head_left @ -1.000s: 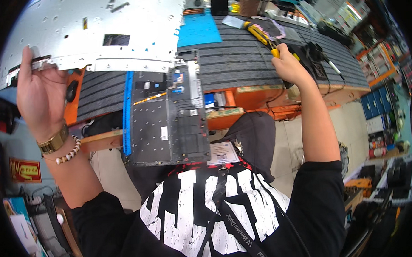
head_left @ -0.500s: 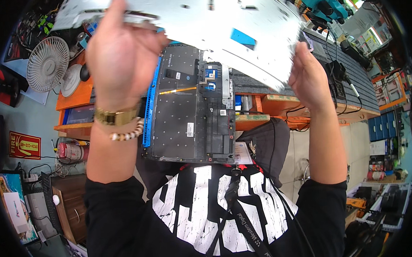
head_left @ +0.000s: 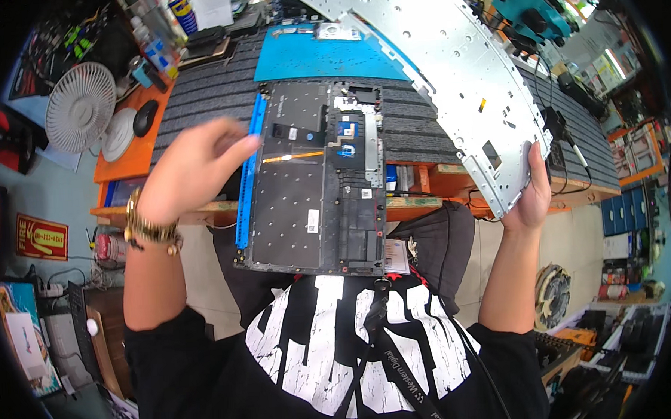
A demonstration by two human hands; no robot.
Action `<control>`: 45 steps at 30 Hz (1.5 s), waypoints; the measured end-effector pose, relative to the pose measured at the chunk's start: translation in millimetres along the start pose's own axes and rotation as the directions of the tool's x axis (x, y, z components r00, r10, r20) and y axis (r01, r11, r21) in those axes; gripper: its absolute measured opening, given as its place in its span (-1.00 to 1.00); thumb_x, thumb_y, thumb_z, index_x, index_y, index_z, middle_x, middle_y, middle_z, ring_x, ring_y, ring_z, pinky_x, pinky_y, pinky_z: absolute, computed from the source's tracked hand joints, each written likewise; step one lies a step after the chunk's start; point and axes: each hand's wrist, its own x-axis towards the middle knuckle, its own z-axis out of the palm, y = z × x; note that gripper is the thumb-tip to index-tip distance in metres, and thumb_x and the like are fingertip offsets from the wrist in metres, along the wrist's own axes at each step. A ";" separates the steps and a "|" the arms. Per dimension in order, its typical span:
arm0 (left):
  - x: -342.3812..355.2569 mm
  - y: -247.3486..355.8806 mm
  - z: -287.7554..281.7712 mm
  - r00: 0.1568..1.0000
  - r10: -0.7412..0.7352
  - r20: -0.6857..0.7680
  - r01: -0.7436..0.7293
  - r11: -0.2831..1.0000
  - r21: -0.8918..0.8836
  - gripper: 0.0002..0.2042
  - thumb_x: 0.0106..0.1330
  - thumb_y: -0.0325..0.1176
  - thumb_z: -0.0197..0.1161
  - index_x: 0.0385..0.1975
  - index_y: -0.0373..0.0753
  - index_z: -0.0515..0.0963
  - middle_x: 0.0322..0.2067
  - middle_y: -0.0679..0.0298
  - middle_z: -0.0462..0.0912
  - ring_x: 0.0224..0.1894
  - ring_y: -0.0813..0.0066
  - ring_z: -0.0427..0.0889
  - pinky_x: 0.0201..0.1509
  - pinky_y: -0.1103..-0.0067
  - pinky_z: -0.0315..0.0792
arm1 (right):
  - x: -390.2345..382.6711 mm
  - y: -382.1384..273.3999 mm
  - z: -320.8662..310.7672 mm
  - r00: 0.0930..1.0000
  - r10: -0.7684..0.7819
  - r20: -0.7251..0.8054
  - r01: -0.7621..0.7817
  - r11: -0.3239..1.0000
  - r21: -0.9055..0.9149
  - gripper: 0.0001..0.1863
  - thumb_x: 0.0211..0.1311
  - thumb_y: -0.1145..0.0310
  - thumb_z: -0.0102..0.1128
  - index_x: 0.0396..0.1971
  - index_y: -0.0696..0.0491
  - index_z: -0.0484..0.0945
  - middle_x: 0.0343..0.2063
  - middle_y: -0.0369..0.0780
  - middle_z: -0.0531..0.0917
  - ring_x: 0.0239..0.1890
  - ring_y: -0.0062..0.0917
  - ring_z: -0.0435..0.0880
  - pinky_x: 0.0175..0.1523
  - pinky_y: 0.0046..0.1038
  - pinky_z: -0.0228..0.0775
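Note:
My right hand grips the near end of a large, thin silver metal plate, holding it raised and tilted. Holes and small cutouts dot the plate. Below it to the left lies a black laptop palm-rest cover, inner side up, between my lap and the bench. An orange ribbon cable crosses the cover, and a blue strip runs along its left side. My left hand is beside that strip, thumb out and nothing in it; its fingertips are slightly blurred.
A blue mat with small parts lies on the striped bench top. At the left stand a white fan and a black mouse. Bottles and a spray can are at the back left. Cables hang at the right.
My left hand has let go of the metal plate and come down left of the laptop cover. My right hand has swung the plate to the right, uncovering the blue mat.

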 end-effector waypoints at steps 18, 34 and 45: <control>-24.8 -74.8 82.9 0.951 -0.079 -0.298 0.112 0.989 0.096 -0.65 0.79 -0.20 0.08 -0.14 -0.37 0.61 -0.37 0.08 0.64 -0.28 0.24 0.61 -0.07 0.33 0.51 | -36.1 -26.2 -52.8 0.981 -0.117 -0.155 0.106 0.991 -0.077 -0.51 0.83 0.12 0.03 0.42 0.19 0.54 0.27 -0.10 0.74 0.29 -0.31 0.75 0.38 -0.16 0.62; 146.8 -57.6 -43.7 0.938 0.273 0.213 -0.279 0.960 -0.001 -0.58 0.81 -0.09 0.13 0.00 -0.42 0.66 -0.25 0.35 0.70 -0.11 0.63 0.60 0.12 0.53 0.54 | -82.6 -98.9 -80.7 0.917 -0.336 -0.215 0.335 0.941 -0.039 -0.42 0.85 0.05 -0.03 0.55 0.15 0.44 0.44 -0.08 0.63 0.43 -0.23 0.62 0.56 -0.07 0.42; 244.4 -51.5 15.0 0.905 0.180 0.385 -0.276 0.938 0.210 -0.50 0.70 0.10 0.24 0.17 -0.26 0.79 -0.06 0.14 0.90 -0.05 0.30 0.80 0.22 0.36 0.61 | -84.4 -97.6 -73.5 0.942 -0.296 -0.161 0.285 0.955 -0.086 -0.41 0.84 0.03 -0.02 0.57 0.14 0.42 0.46 -0.07 0.60 0.41 -0.22 0.64 0.51 -0.06 0.46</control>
